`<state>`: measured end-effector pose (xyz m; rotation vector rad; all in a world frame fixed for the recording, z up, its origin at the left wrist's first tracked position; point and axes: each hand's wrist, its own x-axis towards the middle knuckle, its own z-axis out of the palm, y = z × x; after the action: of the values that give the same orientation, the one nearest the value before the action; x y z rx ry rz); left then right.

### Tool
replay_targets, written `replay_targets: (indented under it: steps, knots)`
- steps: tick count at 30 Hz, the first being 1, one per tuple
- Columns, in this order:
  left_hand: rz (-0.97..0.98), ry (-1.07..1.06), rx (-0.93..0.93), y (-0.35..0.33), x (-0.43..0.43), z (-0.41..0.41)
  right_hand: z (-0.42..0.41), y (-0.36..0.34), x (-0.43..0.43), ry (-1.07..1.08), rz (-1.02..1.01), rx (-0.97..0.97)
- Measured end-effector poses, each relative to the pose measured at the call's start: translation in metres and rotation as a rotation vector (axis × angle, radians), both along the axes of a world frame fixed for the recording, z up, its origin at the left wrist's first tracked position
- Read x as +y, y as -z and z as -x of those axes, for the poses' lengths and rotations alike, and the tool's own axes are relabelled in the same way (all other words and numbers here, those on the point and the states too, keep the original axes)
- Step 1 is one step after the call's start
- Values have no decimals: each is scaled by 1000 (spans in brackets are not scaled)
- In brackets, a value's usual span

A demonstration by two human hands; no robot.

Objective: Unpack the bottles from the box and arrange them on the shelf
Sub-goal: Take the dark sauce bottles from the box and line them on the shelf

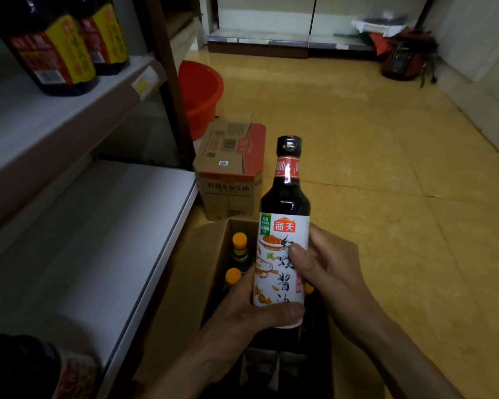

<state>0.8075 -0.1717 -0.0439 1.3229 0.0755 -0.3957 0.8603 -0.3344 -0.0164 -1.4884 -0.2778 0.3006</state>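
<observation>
Fingers (pixel 298 256) of both hands are curled round the bottle (pixel 285 203). The left hand (pixel 242 312) grips it low down, with the thumb across the bottom of the label. The right hand (pixel 329 269) grips it higher up, with the thumb on the front of the label. The bottle is upright, right above the open box (pixel 211 283). It is dark, with a dark cap.

Down in the box stand more bottles with orange caps (pixel 239 243). The shelf (pixel 98 240) is to the left of the box. Its white board is bare near the box. Behind the box sits a shut box (pixel 231 168).

I think the big danger is a slip. The label looks smooth and shiny. If one hand lets go too soon, the bottle could slide down and bang the orange caps below. Glass on glass could crack, and sauce would spill into the box.

Another danger is the shelf's edge. The bottle has to go left from the box. If it goes too low, its bottom could knock the edge and tip. Set down too close to the edge, it could fall to the floor beside the box.
</observation>
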Motion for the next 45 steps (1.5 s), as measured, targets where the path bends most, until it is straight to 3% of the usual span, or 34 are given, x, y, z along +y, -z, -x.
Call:
replay_targets:
  steps: [22,33,45]
  knots:
    - [-52,-2,-90,-1,-24,-42,-29,7,-8,85,-11,185]
    - [-83,-151,82,-33,-26,-13,-3,-28,12,78,-183,360]
    - [-138,-140,423,-107,-27,104,103,-103,0,42,9,579]
